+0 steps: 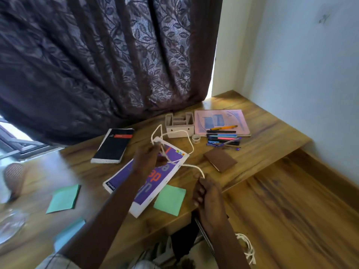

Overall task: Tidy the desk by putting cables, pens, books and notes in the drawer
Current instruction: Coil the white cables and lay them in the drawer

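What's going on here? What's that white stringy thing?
A person is tidying a wooden desk. Right now they hold a white cable above it with both hands: the left hand grips a looped part and the right hand pinches the other end. The purple book, black notebook, pens and green notes lie on the desk, not yet put away.

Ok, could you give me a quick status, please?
Left hand, right hand both hold white cable. Cable looped above purple book. Pens untouched, nothing in the way.
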